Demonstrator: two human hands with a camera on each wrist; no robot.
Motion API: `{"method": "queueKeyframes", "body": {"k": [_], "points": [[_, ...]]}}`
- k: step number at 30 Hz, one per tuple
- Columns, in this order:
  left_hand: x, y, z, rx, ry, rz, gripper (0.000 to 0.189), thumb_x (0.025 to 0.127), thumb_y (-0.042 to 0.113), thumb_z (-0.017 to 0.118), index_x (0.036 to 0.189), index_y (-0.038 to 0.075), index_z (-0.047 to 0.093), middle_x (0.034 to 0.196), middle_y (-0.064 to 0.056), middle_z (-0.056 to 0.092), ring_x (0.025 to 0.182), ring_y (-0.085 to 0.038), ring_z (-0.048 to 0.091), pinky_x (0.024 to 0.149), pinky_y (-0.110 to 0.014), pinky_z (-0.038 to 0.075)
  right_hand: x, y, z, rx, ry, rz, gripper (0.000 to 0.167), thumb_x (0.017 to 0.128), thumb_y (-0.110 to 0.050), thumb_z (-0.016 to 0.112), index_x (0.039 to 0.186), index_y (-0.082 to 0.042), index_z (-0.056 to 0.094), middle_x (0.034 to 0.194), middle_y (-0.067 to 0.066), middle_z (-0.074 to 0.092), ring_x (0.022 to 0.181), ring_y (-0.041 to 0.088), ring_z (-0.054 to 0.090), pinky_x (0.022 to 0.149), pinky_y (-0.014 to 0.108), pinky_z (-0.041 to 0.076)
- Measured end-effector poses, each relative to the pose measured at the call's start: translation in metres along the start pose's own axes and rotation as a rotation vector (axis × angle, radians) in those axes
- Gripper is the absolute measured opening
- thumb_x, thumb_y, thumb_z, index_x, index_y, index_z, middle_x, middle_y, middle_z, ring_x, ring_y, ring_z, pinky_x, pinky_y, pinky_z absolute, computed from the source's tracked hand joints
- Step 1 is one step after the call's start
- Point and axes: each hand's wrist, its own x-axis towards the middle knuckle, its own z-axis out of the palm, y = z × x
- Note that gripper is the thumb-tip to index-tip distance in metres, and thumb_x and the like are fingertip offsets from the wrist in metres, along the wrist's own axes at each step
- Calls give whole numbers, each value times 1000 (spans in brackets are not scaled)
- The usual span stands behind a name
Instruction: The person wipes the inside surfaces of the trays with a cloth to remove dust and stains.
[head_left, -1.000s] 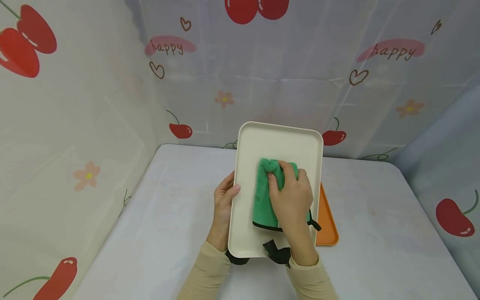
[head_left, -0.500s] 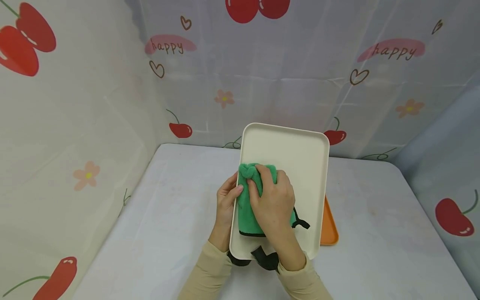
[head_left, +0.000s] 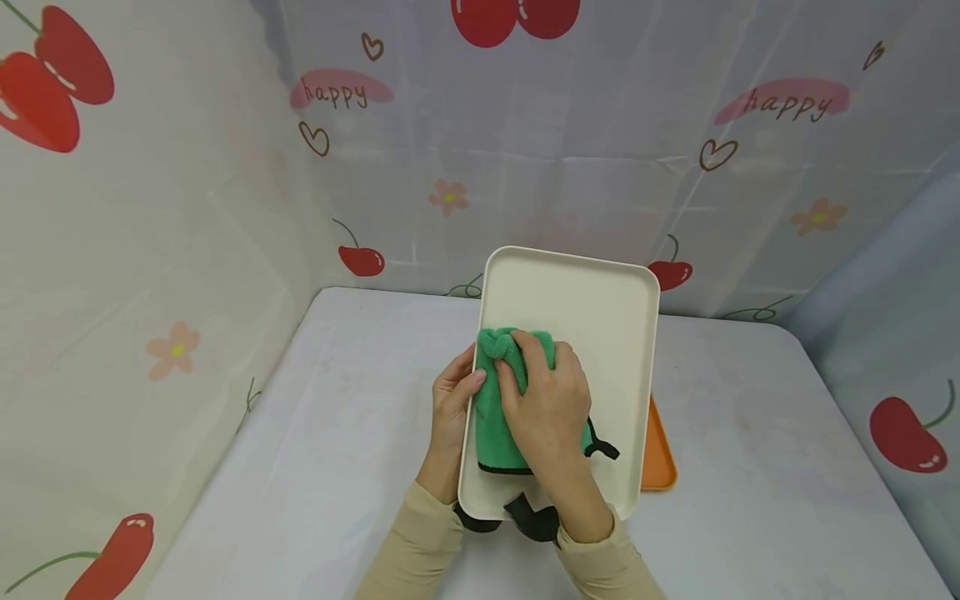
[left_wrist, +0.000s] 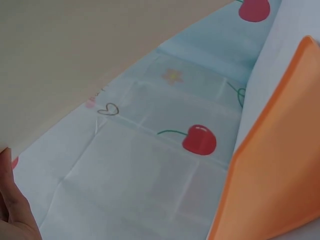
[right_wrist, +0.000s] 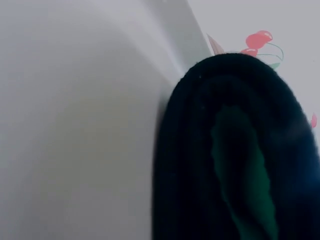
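A cream rectangular tray [head_left: 577, 292] is held up off the table, its inner face toward the head camera. My left hand [head_left: 452, 412] grips its left edge, thumb on the rim and the other fingers behind; the left wrist view shows the tray's underside [left_wrist: 75, 60] with part of that hand [left_wrist: 15, 205]. With curled fingers my right hand [head_left: 547, 404] holds a folded green cloth [head_left: 495, 417] against the tray's inner face, by the left rim. The cloth has black edging and a black loop. Up close in the right wrist view, the folded cloth's dark edge [right_wrist: 185, 165] lies along the tray [right_wrist: 75, 125].
An orange tray [head_left: 658, 454] lies on the white table [head_left: 750, 433], partly hidden behind the cream one. Its surface [left_wrist: 280, 150] fills the right of the left wrist view. Printed curtains [head_left: 555, 167] with cherries and hearts stand behind and at both sides.
Over the first half second, my right hand slid the cloth left across the tray to its left side, while the tray shifted slightly right. Since then almost nothing has moved.
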Motion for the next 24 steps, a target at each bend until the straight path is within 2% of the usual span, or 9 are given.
{"method": "queueKeyframes", "body": {"k": [7, 12, 17, 24], "points": [[1, -1, -1, -3, -22, 13, 48, 92, -4, 42, 119, 24, 70, 113, 7, 72, 101, -5, 68, 83, -19, 56, -2, 7, -5, 12, 2, 23, 30, 80, -22, 79, 107, -11, 70, 80, 16, 59, 63, 28, 57, 52, 42, 50], [2, -1, -2, -11, -11, 15, 47, 93, -4, 42, 118, 24, 70, 112, 7, 72, 100, -5, 68, 82, -19, 57, -4, 18, -11, 3, -6, 85, 30, 81, -21, 79, 108, -11, 69, 81, 18, 59, 64, 30, 56, 51, 44, 50], [2, 1, -2, -50, -5, 9, 46, 92, -4, 44, 117, 23, 71, 108, 7, 72, 95, -5, 69, 79, -19, 58, -6, 35, -20, -13, -8, 166, 30, 82, -18, 78, 110, -11, 69, 82, 19, 59, 67, 33, 57, 52, 46, 49], [2, 3, -2, -45, 16, -5, 47, 91, -4, 44, 114, 25, 72, 106, 7, 73, 92, -5, 70, 78, -19, 58, -7, 59, -34, -58, -46, 355, 29, 88, -24, 72, 114, -12, 68, 87, 22, 60, 72, 38, 58, 56, 50, 47]]}}
